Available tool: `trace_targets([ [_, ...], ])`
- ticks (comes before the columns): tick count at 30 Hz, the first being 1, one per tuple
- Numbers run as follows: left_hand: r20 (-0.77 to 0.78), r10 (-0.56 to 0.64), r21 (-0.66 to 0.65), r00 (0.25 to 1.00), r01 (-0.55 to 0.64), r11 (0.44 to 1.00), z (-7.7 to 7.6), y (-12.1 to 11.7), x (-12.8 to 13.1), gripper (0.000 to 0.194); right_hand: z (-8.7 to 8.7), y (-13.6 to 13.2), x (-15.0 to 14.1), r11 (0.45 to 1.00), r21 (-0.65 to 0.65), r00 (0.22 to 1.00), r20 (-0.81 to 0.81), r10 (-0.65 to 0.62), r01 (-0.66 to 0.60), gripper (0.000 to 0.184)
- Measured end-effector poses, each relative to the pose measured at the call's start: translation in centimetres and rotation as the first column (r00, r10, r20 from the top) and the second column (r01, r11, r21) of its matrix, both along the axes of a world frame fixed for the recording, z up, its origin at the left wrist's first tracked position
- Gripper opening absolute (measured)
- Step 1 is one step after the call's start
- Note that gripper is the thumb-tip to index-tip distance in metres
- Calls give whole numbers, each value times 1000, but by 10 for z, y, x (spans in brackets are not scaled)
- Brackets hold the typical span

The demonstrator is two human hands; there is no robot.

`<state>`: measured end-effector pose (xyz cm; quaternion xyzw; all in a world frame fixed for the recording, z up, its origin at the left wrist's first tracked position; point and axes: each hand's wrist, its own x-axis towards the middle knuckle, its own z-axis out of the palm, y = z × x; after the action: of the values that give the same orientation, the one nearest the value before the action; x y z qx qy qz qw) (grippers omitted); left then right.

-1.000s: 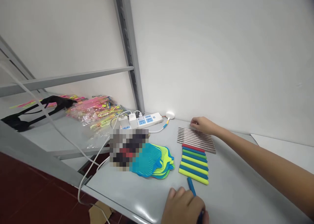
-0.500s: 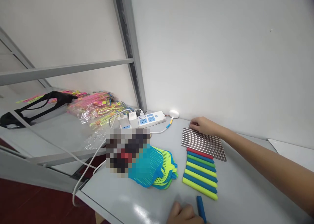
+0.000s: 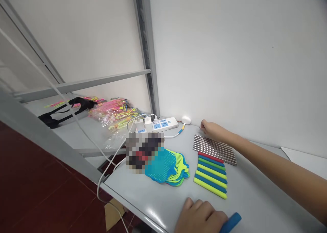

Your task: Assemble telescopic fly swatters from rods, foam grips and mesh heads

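Observation:
My left hand (image 3: pixel 200 217), at the bottom of the view, is closed around a blue plastic handle tube (image 3: pixel 232 222) whose end sticks out to the right. Near the wall, my right hand (image 3: pixel 211 128) pinches a thin metal rod, with only a short tip showing past the fingers. Below this hand lies a row of shiny metal rods (image 3: pixel 214 149), side by side. In front of them is a row of handle tubes (image 3: pixel 211 175) in red, blue, green and yellow. Left of these rests a pile of perforated fly-swatter heads (image 3: pixel 163 166) in blue, yellow and green.
Behind the swatter heads sits a white power strip (image 3: pixel 165 124) with plugs and cables, beside a round white device (image 3: pixel 186 120). A blurred-out patch covers something on the table. Bagged colourful items (image 3: pixel 114 112) and a black strap-like frame (image 3: pixel 74 109) occupy the left shelf.
My right hand has come slightly away from the metal rods with one rod in its fingers. The blue tube in my left hand has tilted to the right. The camera view has shifted.

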<state>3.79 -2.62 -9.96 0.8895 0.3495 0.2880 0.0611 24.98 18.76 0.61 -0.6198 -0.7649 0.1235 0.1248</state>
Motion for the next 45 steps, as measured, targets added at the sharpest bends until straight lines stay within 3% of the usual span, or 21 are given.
trace_targets([
  [5,61,14,44,998,-17,999,-5,1,7,19,34,-48,1,979,177,991,-102,-83,101,27],
  [8,72,62,-45,995,-58,997,7,-2,7,7,52,-93,2,943,264,933,-344,-103,201,32],
  [10,121,119,-154,985,-100,983,19,-5,3,14,61,-126,3,945,215,777,-627,-61,248,37],
  [12,177,173,-278,969,-120,953,33,-8,-3,20,69,-155,5,974,108,491,-871,-5,201,45],
  [14,222,223,-412,949,-116,904,45,-11,-10,24,78,-178,5,991,33,204,-979,6,126,48],
  [15,239,248,-477,939,-108,872,50,-11,-13,27,84,-187,5,995,8,102,-995,-3,104,47],
  [18,258,294,-619,920,-77,782,60,-13,-17,34,100,-203,-1,997,-37,-52,-998,-34,67,42],
  [23,249,283,-666,926,-48,744,64,-15,-16,36,116,-203,-21,999,36,-159,-987,35,-3,41],
  [26,238,278,-668,931,-51,743,65,-16,-16,35,121,-198,-36,995,87,-181,-980,78,-40,43],
  [30,236,281,-675,930,-51,736,66,-17,-15,35,123,-196,-51,984,160,-170,-975,145,-74,45],
  [34,287,277,-682,917,-7,731,65,-17,-18,40,118,-196,-55,981,169,-244,-959,142,-92,44],
  [40,347,304,-709,887,36,704,60,-15,-22,42,115,-191,-54,989,135,-315,-943,108,-64,41],
  [45,440,335,-714,833,99,693,55,-13,-23,42,115,-187,-56,995,90,-348,-932,98,39,46],
])
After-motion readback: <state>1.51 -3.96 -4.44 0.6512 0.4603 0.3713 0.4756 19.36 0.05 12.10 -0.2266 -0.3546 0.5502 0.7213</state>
